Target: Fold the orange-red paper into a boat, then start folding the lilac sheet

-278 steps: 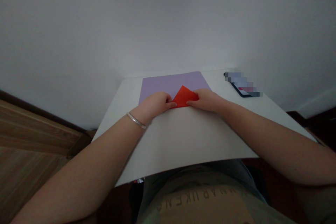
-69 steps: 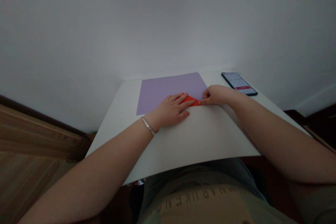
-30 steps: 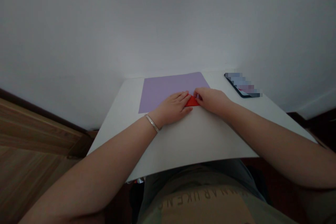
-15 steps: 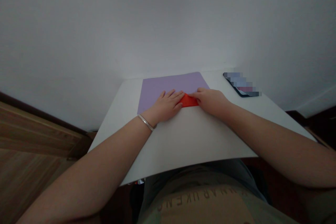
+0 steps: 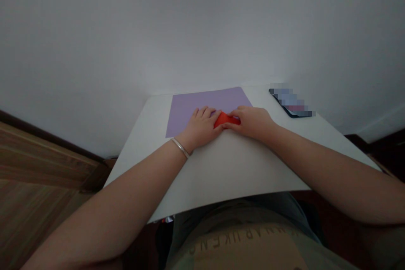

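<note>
A small piece of folded red paper [image 5: 225, 119] lies between my two hands, at the near edge of a purple sheet [image 5: 202, 100]. My left hand [image 5: 204, 128] grips its left side, thumb at the near edge and the other fingers reaching over the far side. On the right end, my right hand [image 5: 253, 120] holds the paper between thumb and forefinger. Both thumb tips nearly meet at the near edge of the paper. Part of the paper is hidden under the fingers. A silver bangle [image 5: 181, 147] circles my left wrist.
The white table [image 5: 234, 168] stands against a pale wall [image 5: 202, 29]. A dark-edged flat object, its top blurred out like a phone screen [image 5: 291, 103], lies at the back right. Wooden furniture [image 5: 41, 168] stands at the left.
My left hand has shifted slightly right, its thumb closer to the right hand. My right thumb has come forward to the paper's near edge, and the paper looks bent upward more.
</note>
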`<state>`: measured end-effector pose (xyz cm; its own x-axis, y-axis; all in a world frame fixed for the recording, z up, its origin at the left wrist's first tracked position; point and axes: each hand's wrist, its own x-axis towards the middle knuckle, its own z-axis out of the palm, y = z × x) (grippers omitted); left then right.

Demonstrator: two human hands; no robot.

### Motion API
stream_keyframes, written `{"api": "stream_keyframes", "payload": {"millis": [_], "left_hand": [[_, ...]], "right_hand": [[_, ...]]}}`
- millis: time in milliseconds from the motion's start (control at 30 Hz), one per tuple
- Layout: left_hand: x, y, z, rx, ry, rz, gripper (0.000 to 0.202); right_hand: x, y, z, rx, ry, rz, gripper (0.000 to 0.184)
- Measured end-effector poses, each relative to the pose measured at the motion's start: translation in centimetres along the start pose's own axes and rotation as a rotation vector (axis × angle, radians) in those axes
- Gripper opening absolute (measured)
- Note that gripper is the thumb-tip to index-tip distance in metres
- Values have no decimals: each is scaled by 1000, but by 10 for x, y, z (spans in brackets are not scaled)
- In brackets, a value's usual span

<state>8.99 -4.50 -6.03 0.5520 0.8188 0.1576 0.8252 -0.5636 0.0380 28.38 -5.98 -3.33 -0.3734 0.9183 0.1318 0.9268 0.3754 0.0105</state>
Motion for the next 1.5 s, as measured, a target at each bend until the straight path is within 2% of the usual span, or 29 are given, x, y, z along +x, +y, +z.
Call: {"api": "stream_keyframes", "payload": {"millis": [133, 400, 533, 633, 733, 833, 967, 1033, 1100, 1167, 1300, 1400, 1500], "left_hand": [[1, -4, 2, 11, -57, -30, 65], [0, -11, -1, 28, -114, -29, 70], [-3, -12, -6, 58, -44, 17, 68], [-6, -7, -14, 105, 56, 98, 56], [-8, 1, -23, 180, 87, 134, 46], [-8, 8, -28, 234, 96, 138, 38], [-8, 10, -31, 233, 106, 65, 40], [-8, 9, -30, 220, 118, 2, 39], [-8, 7, -30, 194, 133, -42, 37], [-9, 6, -31, 143, 155, -62, 35], [-11, 13, -35, -46, 231, -93, 39], [-12, 22, -36, -225, 232, -97, 40], [-11, 28, -32, -468, 250, -58, 57]], "right_hand": [[1, 3, 4, 21, 15, -2, 50], [2, 8, 7, 45, 1, -26, 48], [-2, 9, 7, 36, 16, -42, 47], [-3, 9, 5, 81, 19, -22, 46], [-2, 11, 1, 214, 26, 5, 44], [2, 16, -1, 450, 58, 41, 44], [6, 21, 3, 829, 164, 127, 48], [7, 19, 6, 962, 152, 103, 65], [6, 13, 9, 1039, 99, 34, 87], [4, 5, 10, 1077, 57, 4, 93], [2, -8, 7, 1146, 74, 17, 87], [4, -10, 5, 1223, 80, -8, 79], [5, -7, 7, 1286, 110, -76, 69]]}}
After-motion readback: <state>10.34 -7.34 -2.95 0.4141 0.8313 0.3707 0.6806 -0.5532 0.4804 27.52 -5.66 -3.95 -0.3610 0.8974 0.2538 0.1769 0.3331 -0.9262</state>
